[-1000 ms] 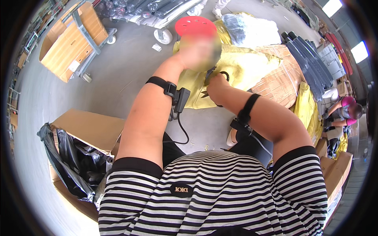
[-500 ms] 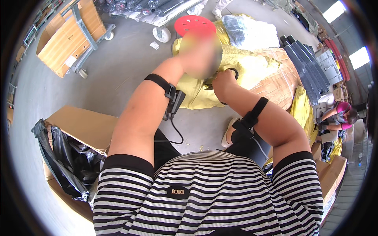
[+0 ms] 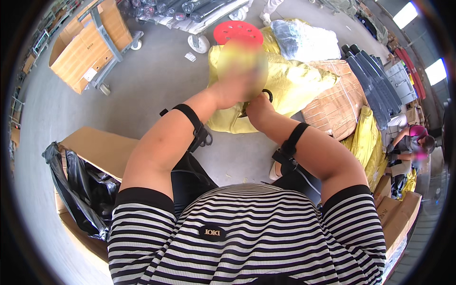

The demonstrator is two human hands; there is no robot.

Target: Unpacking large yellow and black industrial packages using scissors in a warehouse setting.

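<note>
My right hand (image 3: 260, 108) is closed around a pair of black-handled scissors (image 3: 269, 94). One handle loop stands out above the fist, and a dark part shows at its left side. My left hand (image 3: 227, 91) is right beside it, over a yellow woven plastic sack (image 3: 289, 78). A blurred patch covers its fingers, so whether it grips the sack cannot be made out. The sack bunches up in front of me, and its right end lies against a brown wrapped bundle (image 3: 332, 92). Black straps circle both forearms.
A red perforated disc (image 3: 237, 33) and a clear-wrapped white bundle (image 3: 304, 40) lie beyond the sack. Left of me stands an open carton (image 3: 102, 149) lined with black plastic. A wheeled cart (image 3: 107, 38) carries cardboard. Dark rolls (image 3: 370, 85) and a crouching co-worker (image 3: 408, 142) are at right.
My right hand has moved left and nearer to me with the scissors, closing in on the left hand. The sack's right part has lifted and shifted, uncovering more floor beside the brown bundle.
</note>
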